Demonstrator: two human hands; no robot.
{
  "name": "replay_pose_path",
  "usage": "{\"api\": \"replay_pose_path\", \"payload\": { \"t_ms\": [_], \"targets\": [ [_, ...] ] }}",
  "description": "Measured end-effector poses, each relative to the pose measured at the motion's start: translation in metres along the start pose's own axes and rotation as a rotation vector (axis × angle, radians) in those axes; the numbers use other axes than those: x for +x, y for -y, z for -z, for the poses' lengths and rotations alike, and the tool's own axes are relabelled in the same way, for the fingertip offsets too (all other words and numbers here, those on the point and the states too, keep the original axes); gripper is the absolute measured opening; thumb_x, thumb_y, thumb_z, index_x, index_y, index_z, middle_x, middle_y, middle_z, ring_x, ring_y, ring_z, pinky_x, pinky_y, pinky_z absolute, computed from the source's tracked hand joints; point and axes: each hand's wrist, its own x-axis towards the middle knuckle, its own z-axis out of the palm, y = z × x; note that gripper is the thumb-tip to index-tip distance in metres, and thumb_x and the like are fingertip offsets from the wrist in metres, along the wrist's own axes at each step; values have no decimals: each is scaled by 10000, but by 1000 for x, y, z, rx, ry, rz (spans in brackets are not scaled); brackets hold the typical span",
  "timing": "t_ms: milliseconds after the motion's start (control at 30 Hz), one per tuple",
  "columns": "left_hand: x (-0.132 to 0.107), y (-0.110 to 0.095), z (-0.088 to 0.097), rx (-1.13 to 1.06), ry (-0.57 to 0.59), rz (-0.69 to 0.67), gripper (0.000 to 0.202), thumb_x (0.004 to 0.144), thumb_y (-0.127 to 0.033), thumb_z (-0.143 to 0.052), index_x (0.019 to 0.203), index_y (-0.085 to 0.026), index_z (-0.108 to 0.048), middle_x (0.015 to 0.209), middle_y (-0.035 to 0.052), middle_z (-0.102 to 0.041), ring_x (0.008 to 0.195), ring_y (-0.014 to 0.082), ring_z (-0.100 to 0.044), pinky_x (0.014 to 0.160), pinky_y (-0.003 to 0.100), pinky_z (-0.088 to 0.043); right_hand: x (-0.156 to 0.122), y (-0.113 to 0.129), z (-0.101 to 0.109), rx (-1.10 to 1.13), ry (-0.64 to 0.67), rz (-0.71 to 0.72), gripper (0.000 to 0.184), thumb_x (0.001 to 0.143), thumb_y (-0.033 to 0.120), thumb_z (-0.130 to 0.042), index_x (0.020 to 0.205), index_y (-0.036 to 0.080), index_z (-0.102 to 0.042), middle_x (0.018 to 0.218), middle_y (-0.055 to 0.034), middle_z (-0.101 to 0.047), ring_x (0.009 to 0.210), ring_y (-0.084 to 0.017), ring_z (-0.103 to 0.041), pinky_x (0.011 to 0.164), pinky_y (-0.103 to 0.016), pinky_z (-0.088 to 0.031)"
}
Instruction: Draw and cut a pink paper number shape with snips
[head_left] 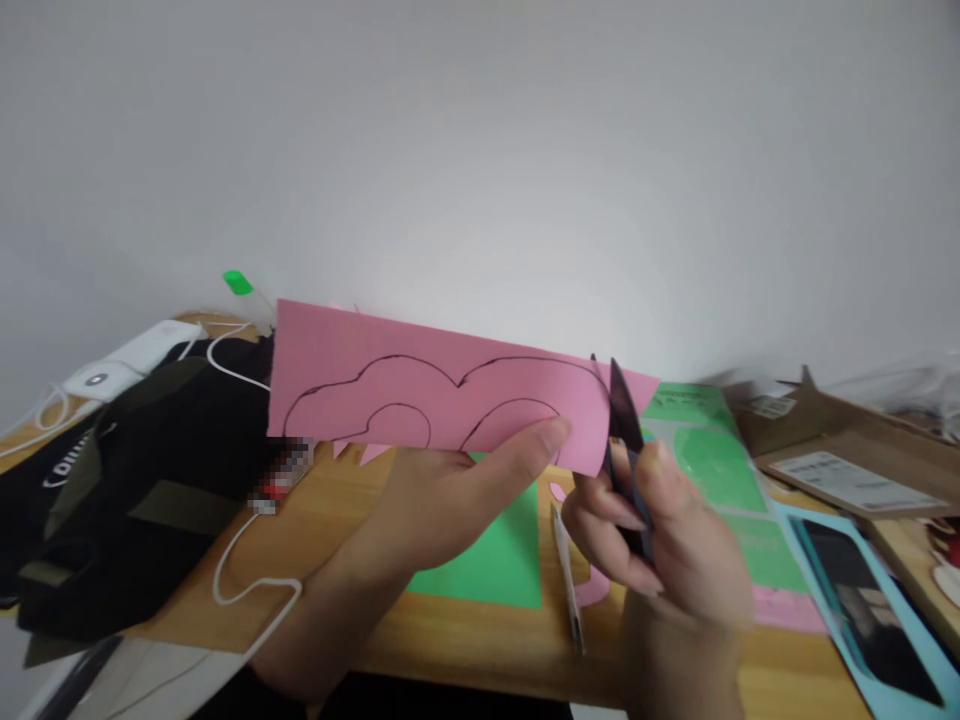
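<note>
A strip of pink paper (345,345) with a wavy, cloud-like outline drawn in black is held up above the table. My left hand (457,500) pinches its lower edge, thumb in front and fingers behind. My right hand (667,540) grips a pair of dark scissors (625,410) by the handles. The scissors' blades point up, slightly apart, at the right part of the paper, close to the end of the drawn line. A corner of the pink paper shows right of the blades. Some of the right fingers are blurred.
On the wooden table (480,650) lie a green sheet (487,575), a pen-like tool (568,580) and pink scraps. A black bag (150,480) and white cable are at left. Green packets (720,470), a phone (862,610) and a cardboard box (847,450) are at right.
</note>
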Motion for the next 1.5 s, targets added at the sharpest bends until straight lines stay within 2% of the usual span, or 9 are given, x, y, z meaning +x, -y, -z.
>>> {"api": "replay_pose_path", "payload": {
  "t_ms": [167,367,567,800,933,1067,1267,1500],
  "targets": [
    [2,0,1,-8,19,-13,102,899,-272,-653,811,-227,-677,773,-36,-742,785,132,-724,788,229,-615,2,1,-2,4,-3,9,584,1012,621,-403,610,210,-302,383,111,-208,309,-27,-102,336,-195,-99],
    [0,-3,1,-25,26,8,137,894,-249,-649,763,-214,-665,736,-41,-715,747,112,-700,755,196,-599,0,1,-1,-2,-2,-11,592,1011,640,-378,611,210,-304,378,106,-217,314,-32,-110,342,-204,-106],
    [0,-4,1,-81,19,48,91,876,-229,-664,788,-206,-667,769,-29,-724,781,130,-705,784,243,-604,-1,2,1,-12,-22,-20,587,1006,634,-403,607,212,-312,373,104,-223,315,-38,-109,344,-222,-93],
    [2,-5,-1,-122,-78,25,102,827,-211,-740,737,-233,-697,723,-48,-739,721,129,-704,706,236,-604,0,2,-1,-1,-18,-5,587,1011,629,-393,608,213,-305,376,111,-206,309,-29,-93,337,-204,-86],
    [4,-6,-1,-165,-81,12,128,820,-179,-741,736,-267,-704,738,-57,-750,735,140,-713,735,264,-613,-1,1,0,0,-9,3,567,1032,614,-341,632,211,-335,389,115,-200,306,-27,-93,338,-192,-105],
    [7,-6,0,-172,-76,-22,145,825,-192,-743,715,-271,-693,706,-72,-727,705,122,-691,717,247,-599,0,0,0,7,-17,-1,565,1025,622,-355,635,213,-345,394,123,-173,296,-27,-87,336,-192,-100],
    [7,-6,1,-58,-64,-90,205,868,-204,-698,666,-226,-670,658,-57,-687,656,116,-653,669,245,-576,2,2,-2,-4,-40,-16,579,1004,652,-374,615,225,-339,372,122,-181,285,-34,-68,321,-206,-78],
    [7,-5,2,-85,-70,-94,140,841,-149,-727,749,-255,-715,737,-60,-749,727,131,-713,723,250,-604,1,1,0,-25,-58,-41,590,987,681,-380,612,226,-341,362,111,-219,292,-40,-91,329,-222,-81]
  ]
}}
